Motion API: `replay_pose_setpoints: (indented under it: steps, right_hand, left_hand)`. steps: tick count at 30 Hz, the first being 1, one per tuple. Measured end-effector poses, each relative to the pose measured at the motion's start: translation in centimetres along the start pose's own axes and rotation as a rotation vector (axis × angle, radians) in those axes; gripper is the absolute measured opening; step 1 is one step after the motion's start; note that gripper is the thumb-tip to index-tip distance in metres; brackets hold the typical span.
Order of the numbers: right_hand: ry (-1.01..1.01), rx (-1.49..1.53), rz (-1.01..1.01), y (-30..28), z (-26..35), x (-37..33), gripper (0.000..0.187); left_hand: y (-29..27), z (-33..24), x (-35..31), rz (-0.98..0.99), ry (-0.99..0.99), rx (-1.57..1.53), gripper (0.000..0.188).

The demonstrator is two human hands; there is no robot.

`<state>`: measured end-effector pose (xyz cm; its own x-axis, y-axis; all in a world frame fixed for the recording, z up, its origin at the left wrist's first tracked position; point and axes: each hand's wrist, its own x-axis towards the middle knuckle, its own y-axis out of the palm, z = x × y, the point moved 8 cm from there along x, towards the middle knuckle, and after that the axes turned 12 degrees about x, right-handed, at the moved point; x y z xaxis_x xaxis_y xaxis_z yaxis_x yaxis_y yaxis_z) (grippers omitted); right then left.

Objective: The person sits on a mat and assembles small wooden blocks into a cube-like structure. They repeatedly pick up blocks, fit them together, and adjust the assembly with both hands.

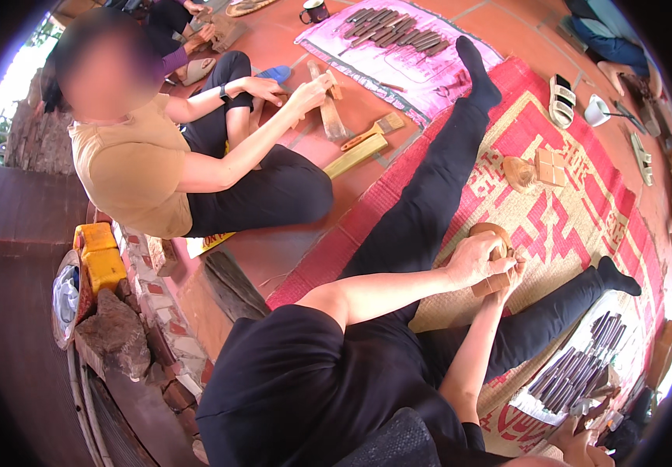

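A brown wooden piece (491, 285) with a rounded end is between my two hands, above the mat between my outstretched legs. My left hand (474, 260) is closed on it from above, fingers bent against the wood. My right hand (513, 277) grips it from the other side, its fingertips close to those of my left. Whether a small tool is also in my fingers, I cannot make out. Beyond them, a rounded wooden piece (518, 173) and a square wooden block (550, 167) with scored lines rest on the red and straw-coloured mat (449, 300).
Rows of carving tools (398, 31) lie on a pink cloth (336, 39); more tools (577, 362) lie on a white cloth by my right leg. At left, a seated co-worker (130, 159) handles a mallet-like wooden tool (328, 109) near a brush (375, 131). Sandals (561, 101) and a white cup (596, 111) stand at right.
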<state>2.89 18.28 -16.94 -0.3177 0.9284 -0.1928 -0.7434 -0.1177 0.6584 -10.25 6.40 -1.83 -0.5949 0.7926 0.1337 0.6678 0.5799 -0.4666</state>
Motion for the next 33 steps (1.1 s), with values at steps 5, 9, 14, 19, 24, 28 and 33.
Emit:
replay_pose_setpoints:
  steps: [5,9,14,19,24,28,33]
  right_hand:
    - [-0.031,-0.184,-0.089,-2.3,0.1,3.8,0.014]
    - [0.055,-0.072,-0.100,-2.1,0.0,3.9,0.016]
    - [0.029,0.037,0.011,0.9,0.3,0.5,0.014]
    - [-0.049,-0.159,0.030,0.2,0.5,3.5,0.014]
    - [0.043,-0.043,-0.075,-2.7,0.3,3.6,0.014]
    - [0.053,0.105,0.015,-1.3,-0.4,1.2,0.015]
    - [-0.110,-0.277,-0.009,0.1,1.3,2.7,0.017]
  left_hand:
    - [-0.2,0.1,0.0,-0.010,-0.011,-0.022,0.047]
    - [-0.2,0.0,-0.3,-0.029,-0.015,0.006,0.047]
    - [0.4,0.2,0.2,0.019,-0.003,-0.054,0.049]
    - [0.4,0.2,0.0,0.013,-0.039,-0.017,0.049]
    - [0.3,0.1,0.0,0.009,-0.038,-0.052,0.050]
    - [0.6,0.6,0.4,0.054,-0.050,-0.033,0.050]
    - [0.9,0.5,0.0,0.025,-0.003,-0.003,0.046]
